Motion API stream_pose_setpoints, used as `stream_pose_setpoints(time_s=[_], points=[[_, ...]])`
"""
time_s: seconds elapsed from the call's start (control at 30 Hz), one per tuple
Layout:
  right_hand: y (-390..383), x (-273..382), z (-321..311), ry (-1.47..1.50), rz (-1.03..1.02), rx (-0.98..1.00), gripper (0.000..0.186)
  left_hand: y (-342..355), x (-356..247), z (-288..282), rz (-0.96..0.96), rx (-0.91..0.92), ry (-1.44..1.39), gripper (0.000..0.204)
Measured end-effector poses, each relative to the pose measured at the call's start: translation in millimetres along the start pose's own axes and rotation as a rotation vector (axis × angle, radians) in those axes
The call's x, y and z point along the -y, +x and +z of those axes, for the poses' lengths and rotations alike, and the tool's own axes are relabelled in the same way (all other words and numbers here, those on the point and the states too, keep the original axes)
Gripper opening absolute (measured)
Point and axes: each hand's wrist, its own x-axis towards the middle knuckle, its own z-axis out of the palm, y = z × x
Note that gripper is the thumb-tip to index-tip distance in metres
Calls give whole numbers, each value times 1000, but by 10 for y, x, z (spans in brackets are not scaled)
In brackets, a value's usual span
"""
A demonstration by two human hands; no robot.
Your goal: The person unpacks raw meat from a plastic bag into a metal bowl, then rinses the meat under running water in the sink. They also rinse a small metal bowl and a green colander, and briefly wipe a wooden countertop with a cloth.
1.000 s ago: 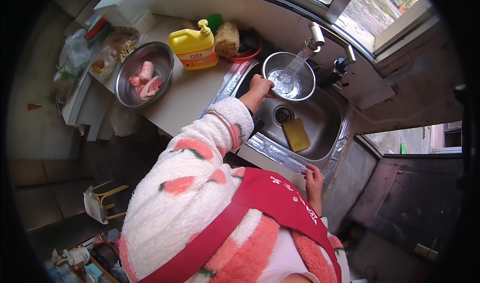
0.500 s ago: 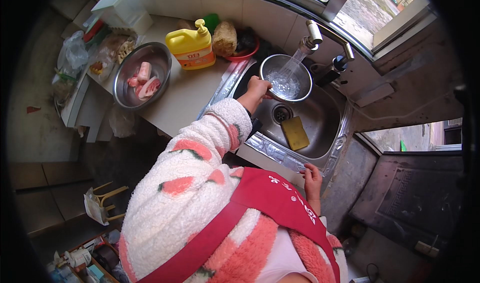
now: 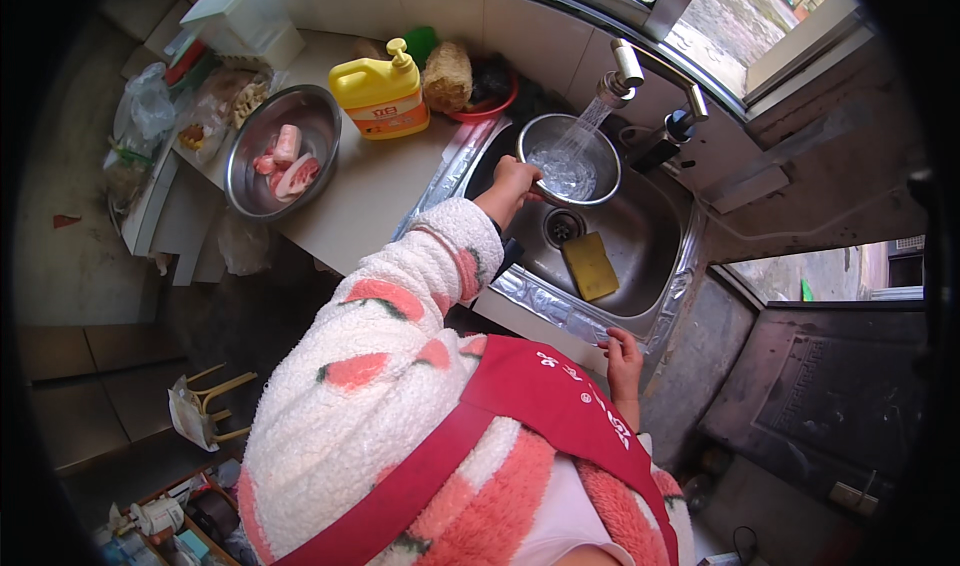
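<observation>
My left hand (image 3: 512, 181) grips the near-left rim of a steel bowl (image 3: 600, 174) held above the sink (image 3: 630, 296); water from the tap (image 3: 618, 78) pours into it. A yellow sponge (image 3: 590, 266) lies on the sink floor by the drain (image 3: 563, 224). My right hand (image 3: 620, 356) rests at the sink's foil-covered front edge, fingers loosely bent and apart, holding nothing I can see.
On the left counter (image 3: 350, 226) stand a steel basin (image 3: 240, 171) with raw meat pieces (image 3: 288, 144), a yellow pump jug (image 3: 375, 101), a red bowl (image 3: 478, 114) and plastic bags (image 3: 150, 106). A window (image 3: 760, 26) runs behind the sink; a wooden-legged item (image 3: 200, 411) is low at left.
The bowl in my left hand has sunk slightly, its far rim now lower beneath the stream. My right hand has hardly moved.
</observation>
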Motion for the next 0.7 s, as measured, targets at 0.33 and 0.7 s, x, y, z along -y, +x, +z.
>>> stream_pose_setpoints(time_s=[0.33, 0.7], points=[[2, -7, -11, -5, 12, 1, 17, 3, 3, 44, -1, -2, -16, 12], [4, 2, -3, -20, -4, -5, 17, 87, 56, 21, -35, 38, -72, 17]])
